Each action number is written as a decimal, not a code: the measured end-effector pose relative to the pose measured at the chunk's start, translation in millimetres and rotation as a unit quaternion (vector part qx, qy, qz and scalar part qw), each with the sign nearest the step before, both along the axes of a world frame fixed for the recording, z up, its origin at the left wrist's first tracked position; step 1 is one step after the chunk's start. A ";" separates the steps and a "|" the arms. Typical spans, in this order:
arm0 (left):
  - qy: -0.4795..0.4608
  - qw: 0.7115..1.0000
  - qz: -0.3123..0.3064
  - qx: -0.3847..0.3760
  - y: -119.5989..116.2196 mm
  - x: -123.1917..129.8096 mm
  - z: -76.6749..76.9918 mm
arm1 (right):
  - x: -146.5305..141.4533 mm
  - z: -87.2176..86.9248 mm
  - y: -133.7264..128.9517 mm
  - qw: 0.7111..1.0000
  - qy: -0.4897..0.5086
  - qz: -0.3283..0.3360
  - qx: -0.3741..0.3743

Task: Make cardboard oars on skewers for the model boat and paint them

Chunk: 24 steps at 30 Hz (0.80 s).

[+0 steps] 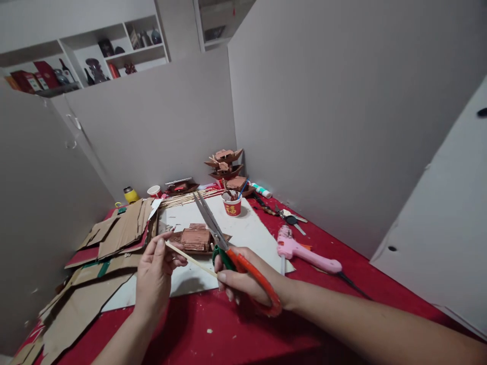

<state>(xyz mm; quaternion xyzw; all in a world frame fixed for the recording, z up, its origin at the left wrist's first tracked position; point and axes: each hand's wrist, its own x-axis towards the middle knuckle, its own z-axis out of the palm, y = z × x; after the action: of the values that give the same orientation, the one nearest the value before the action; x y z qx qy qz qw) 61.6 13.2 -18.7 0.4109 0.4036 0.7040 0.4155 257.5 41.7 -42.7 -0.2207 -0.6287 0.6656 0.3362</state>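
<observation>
My left hand [157, 268] pinches one end of a thin pale wooden stick [192, 260] between thumb and fingers. The stick's other end meets the thumb of my right hand [247, 279]. That hand also grips scissors [213, 223] with one orange-red and one green handle, their blades pointing up and away, slightly parted. Behind the stick, a brown model boat [196, 239] with a ribbed roof rests on a white board [251, 238]; my hands and the scissors partly cover it.
Cardboard pieces [125, 228] are heaped at left. A pink glue gun [304, 253] lies at right, near keys [292, 218]. A red paper cup [232, 205] holds brown bits. Stacked model boats [224, 165], more sticks [190, 197] and a yellow container [130, 194] stand towards the back walls.
</observation>
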 end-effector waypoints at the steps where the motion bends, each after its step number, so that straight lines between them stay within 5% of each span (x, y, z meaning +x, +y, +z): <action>1: -0.009 1.000 -0.001 0.000 0.5 2.9 1.3 | -0.1 1.1 -0.1 1.000 0.006 0.001 -0.009; 9: 0.021 0.999 0.036 0.010 -8.3 21.7 -10.0 | -1.4 5.9 -1.4 0.999 0.028 -0.015 -0.025; 15: 0.067 0.992 -0.092 -0.060 -12.3 22.8 -18.4 | -2.8 3.2 -2.2 0.999 0.027 -0.028 -0.023; 24: -0.006 0.999 0.009 0.045 -6.2 -7.2 25.3 | 5.2 -2.3 2.2 0.959 -0.098 -0.073 0.254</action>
<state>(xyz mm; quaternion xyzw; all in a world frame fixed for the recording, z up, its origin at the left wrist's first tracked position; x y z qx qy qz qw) 54.4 7.1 6.6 0.4210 0.3732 0.7276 0.3925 262.7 44.0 -45.0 -0.2375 -0.7889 0.4328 0.3660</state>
